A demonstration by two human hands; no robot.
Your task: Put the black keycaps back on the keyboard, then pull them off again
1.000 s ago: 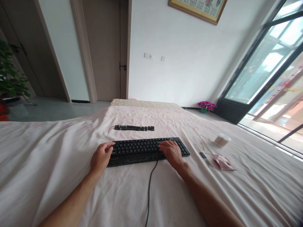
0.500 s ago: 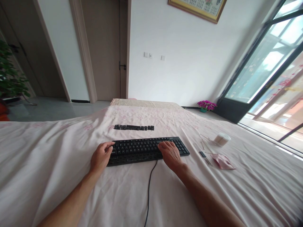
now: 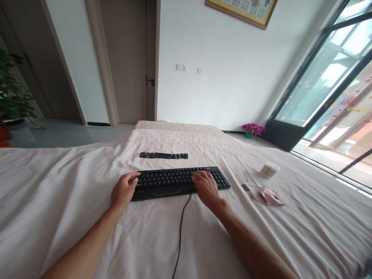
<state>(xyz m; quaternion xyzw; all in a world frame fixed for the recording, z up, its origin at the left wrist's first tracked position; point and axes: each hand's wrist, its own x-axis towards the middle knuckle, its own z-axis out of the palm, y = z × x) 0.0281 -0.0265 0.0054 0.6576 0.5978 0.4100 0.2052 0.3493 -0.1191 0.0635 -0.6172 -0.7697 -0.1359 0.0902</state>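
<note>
Fingers (image 3: 198,176) of right hand (image 3: 205,186) spread slack and flat over keys right of centre, clasping nothing; left hand (image 3: 123,191) half curled against left end of keyboard (image 3: 168,180), thumb on its edge, actual pinch impossible to tell. Nearest, thin black cable (image 3: 180,228) snaking over rumpled pale pink sheet (image 3: 58,186) up to keyboard's front edge. Long, low slab of matte black plastic, rows of small square keys, lying flat mid-sheet between both hands. Off to right, crumpled pink cloth (image 3: 269,195) and round white tub (image 3: 269,169). Beyond, apart, straight row of loose black keycaps (image 3: 163,155).
</note>
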